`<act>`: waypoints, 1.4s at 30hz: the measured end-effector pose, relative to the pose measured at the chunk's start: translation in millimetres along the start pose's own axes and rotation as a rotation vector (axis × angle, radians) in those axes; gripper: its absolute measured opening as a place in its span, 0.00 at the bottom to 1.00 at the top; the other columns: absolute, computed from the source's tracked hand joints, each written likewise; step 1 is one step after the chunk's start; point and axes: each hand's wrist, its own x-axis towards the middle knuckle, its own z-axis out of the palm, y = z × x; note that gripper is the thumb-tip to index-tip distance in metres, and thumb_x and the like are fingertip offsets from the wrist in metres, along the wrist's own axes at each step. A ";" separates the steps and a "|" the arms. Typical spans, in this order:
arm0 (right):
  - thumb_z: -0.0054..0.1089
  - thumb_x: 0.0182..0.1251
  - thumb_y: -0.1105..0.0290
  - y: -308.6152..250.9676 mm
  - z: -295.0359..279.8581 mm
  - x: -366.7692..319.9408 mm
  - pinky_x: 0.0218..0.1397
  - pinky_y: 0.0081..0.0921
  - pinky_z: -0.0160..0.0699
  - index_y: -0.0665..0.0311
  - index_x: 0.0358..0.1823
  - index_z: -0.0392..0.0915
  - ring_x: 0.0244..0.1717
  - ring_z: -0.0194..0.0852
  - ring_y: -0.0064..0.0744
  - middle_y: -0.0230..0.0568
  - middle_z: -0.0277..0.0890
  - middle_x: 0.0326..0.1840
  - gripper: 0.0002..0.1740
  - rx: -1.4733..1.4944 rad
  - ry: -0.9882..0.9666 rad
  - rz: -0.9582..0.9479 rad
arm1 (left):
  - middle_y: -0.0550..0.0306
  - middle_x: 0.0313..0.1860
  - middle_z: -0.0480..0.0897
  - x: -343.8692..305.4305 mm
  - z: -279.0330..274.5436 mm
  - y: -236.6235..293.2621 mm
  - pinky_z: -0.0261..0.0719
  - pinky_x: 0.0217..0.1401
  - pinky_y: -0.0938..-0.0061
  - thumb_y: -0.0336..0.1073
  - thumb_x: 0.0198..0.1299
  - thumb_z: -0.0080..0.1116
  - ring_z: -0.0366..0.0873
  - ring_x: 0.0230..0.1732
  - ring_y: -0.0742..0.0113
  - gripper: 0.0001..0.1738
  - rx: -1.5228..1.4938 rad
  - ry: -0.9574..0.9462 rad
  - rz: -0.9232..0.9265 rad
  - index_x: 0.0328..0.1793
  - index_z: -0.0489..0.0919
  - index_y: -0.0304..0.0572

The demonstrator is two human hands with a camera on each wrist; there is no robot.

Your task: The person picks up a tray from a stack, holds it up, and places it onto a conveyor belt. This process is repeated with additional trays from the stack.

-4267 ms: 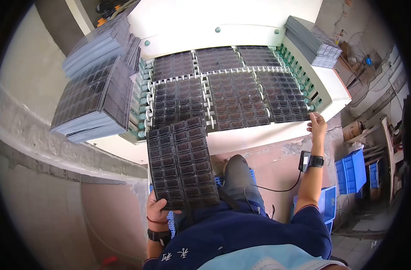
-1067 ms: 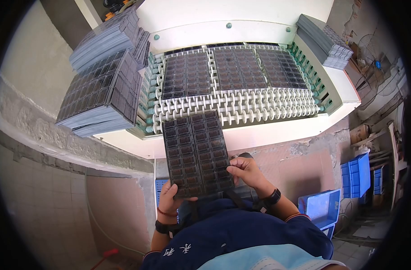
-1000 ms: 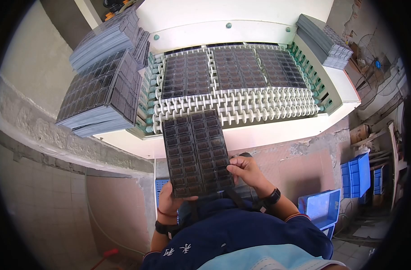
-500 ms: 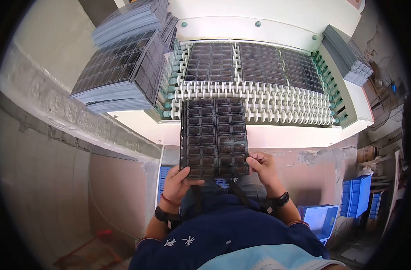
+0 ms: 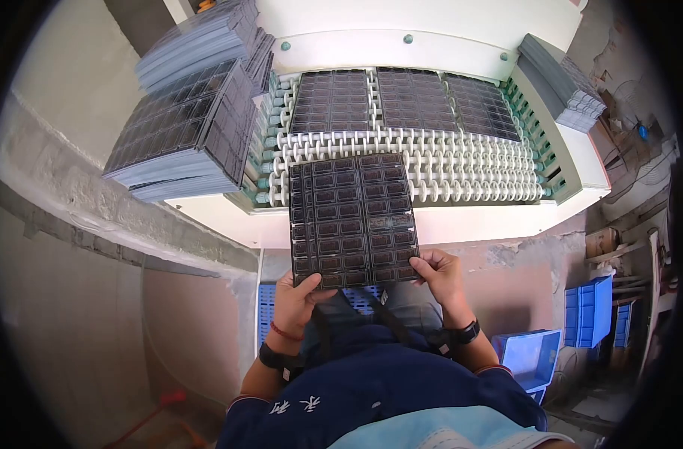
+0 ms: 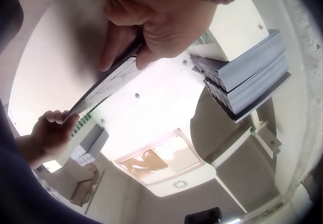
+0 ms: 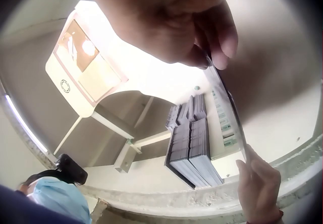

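Observation:
Both hands hold a thin stack of dark panels [image 5: 349,224], each marked with rows of small rectangles, in front of the person's body. My left hand [image 5: 296,303] grips the lower left corner, thumb on top and fingers underneath. At the lower right edge, my right hand [image 5: 438,275] pinches the panels between thumb and fingers. Along the left side the panel edges lie slightly fanned out. The far end overlaps the front of the wheeled roller conveyor [image 5: 476,168] in the head view. In the left wrist view the stack [image 6: 108,85] shows edge-on, as a thin slab.
Three similar panels [image 5: 416,101] lie in a row farther back on the rollers. Tall panel stacks [image 5: 180,127] stand left of the conveyor, another stack [image 5: 562,82] on its right. Blue crates [image 5: 532,355] sit at the lower right. A concrete ledge [image 5: 72,179] runs along the left.
My right hand has come from the conveyor's right front corner to the held panels' right edge. Panels on the rollers have travelled back, baring the front rollers. Lately the held panels have straightened and shifted slightly.

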 end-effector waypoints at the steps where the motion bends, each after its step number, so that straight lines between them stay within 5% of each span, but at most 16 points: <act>1: 0.58 0.58 0.73 -3.3 0.5 -2.6 0.20 0.12 0.72 0.72 0.34 0.77 0.21 0.71 0.16 0.35 0.77 0.26 0.07 -0.054 0.021 -0.019 | 0.42 0.43 0.78 1.7 1.3 -0.5 0.86 0.37 0.66 0.23 0.57 0.49 0.80 0.39 0.54 0.12 0.000 -0.006 -0.006 0.48 0.71 0.28; 9: 0.56 0.60 0.75 -14.8 0.0 -4.8 0.22 0.14 0.73 0.72 0.37 0.73 0.24 0.72 0.18 0.39 0.77 0.27 0.07 -0.191 0.041 -0.029 | 0.44 0.40 0.79 10.5 9.4 2.4 0.86 0.34 0.69 0.20 0.53 0.52 0.81 0.37 0.57 0.11 0.036 0.019 0.059 0.45 0.73 0.27; 15: 0.51 0.61 0.77 -7.8 -26.9 1.7 0.20 0.13 0.74 0.73 0.36 0.70 0.22 0.73 0.20 0.40 0.76 0.27 0.05 0.142 -0.008 0.004 | 0.47 0.38 0.79 17.9 19.1 4.6 0.86 0.32 0.70 0.24 0.57 0.51 0.81 0.34 0.60 0.10 -0.014 0.087 0.102 0.45 0.73 0.28; 22: 0.49 0.62 0.77 -10.0 -92.1 -7.0 0.19 0.14 0.76 0.72 0.36 0.71 0.20 0.72 0.20 0.40 0.76 0.28 0.05 0.174 0.252 -0.089 | 0.48 0.40 0.79 28.6 13.7 16.4 0.86 0.31 0.72 0.27 0.58 0.50 0.80 0.34 0.62 0.13 0.041 0.080 0.119 0.50 0.71 0.29; 36: 0.51 0.61 0.73 -27.1 -123.9 42.6 0.16 0.11 0.72 0.71 0.32 0.74 0.19 0.70 0.17 0.34 0.75 0.25 0.06 -0.009 0.354 -0.050 | 0.48 0.36 0.80 61.9 18.8 42.4 0.85 0.30 0.69 0.34 0.60 0.51 0.81 0.30 0.58 0.15 0.082 0.066 0.098 0.48 0.70 0.28; 39: 0.52 0.60 0.74 -18.6 -164.4 26.2 0.14 0.09 0.70 0.70 0.32 0.74 0.17 0.69 0.16 0.33 0.75 0.23 0.06 0.061 0.340 -0.077 | 0.46 0.40 0.77 54.7 0.9 35.6 0.85 0.32 0.69 0.33 0.61 0.50 0.80 0.33 0.59 0.14 0.120 0.163 0.146 0.48 0.69 0.29; 41: 0.51 0.61 0.74 -21.9 -184.2 14.1 0.12 0.08 0.67 0.70 0.31 0.74 0.16 0.68 0.15 0.33 0.74 0.22 0.06 0.072 0.415 -0.101 | 0.46 0.44 0.75 49.3 -5.0 30.5 0.83 0.37 0.70 0.33 0.60 0.50 0.78 0.39 0.62 0.14 0.439 0.332 0.488 0.48 0.68 0.31; 42: 0.51 0.61 0.73 -23.1 -196.6 10.1 0.12 0.08 0.67 0.71 0.32 0.74 0.16 0.68 0.15 0.33 0.74 0.23 0.06 0.048 0.432 -0.121 | 0.46 0.44 0.75 45.5 -7.1 29.6 0.83 0.37 0.70 0.33 0.60 0.50 0.78 0.39 0.62 0.14 0.439 0.322 0.480 0.48 0.68 0.31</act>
